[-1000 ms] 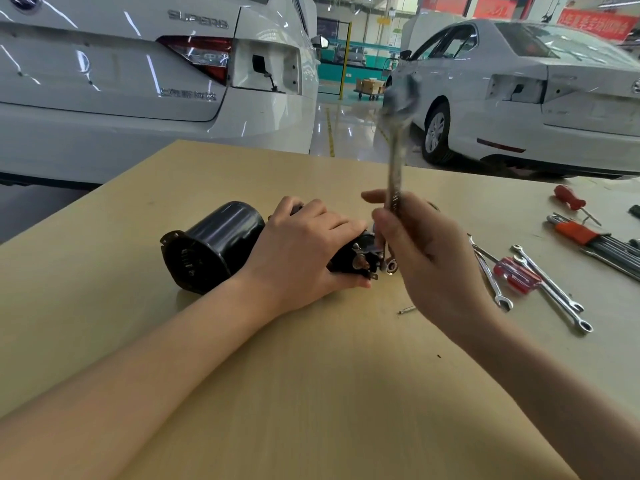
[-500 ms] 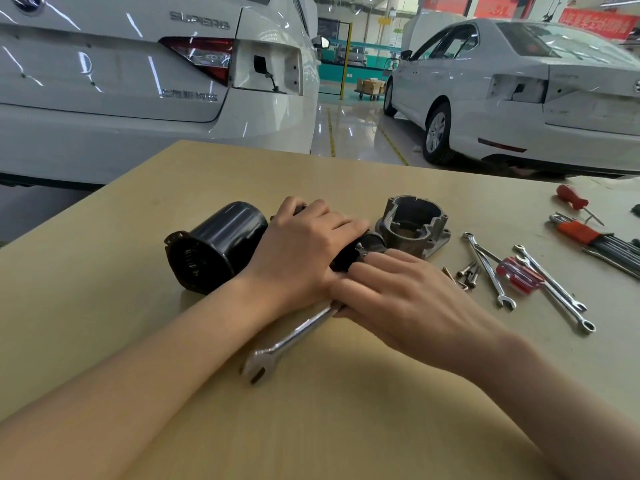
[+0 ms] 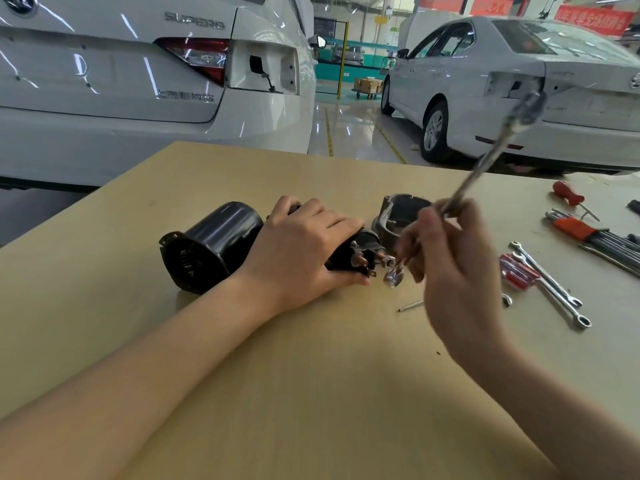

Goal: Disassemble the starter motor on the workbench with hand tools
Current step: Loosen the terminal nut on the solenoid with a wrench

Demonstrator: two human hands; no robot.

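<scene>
Starter motor: the starter motor point(image 3: 214, 244) lay on its side on the desk point(image 3: 311, 393), centre-left of the frame; its black round body pointed left, its terminal end with copper studs point(image 3: 367, 258) faced right
Left hand: the left hand point(image 3: 304, 251) lay over the narrower black part, fingers curled round it; a closed grip pinning the motor down
Right hand: the right hand point(image 3: 450, 265) held a wrench point(image 3: 491, 157) by the shank, fingers pinched round it; the ring end point(image 3: 394, 277) sat just beside the studs, the handle slanted to the upper right, blurred
Handling: likely heavy, rigid metal; the glossy round casing looked prone to rolling, so a hold across the body seemed best; the studs and thin tabs looked the more delicate part
Grey housing: one cast end housing point(image 3: 398, 216) stood just behind the terminal end, partly hidden by the right hand
Count, right of frame: two loose spanners point(image 3: 550, 282) visible; two red-handled screwdrivers point(image 3: 517, 271); one orange-clipped set of hex keys point(image 3: 588, 233); one small pin or screw point(image 3: 410, 305) beside the right wrist
Background: two white cars point(image 3: 138, 81) beyond the desk
</scene>
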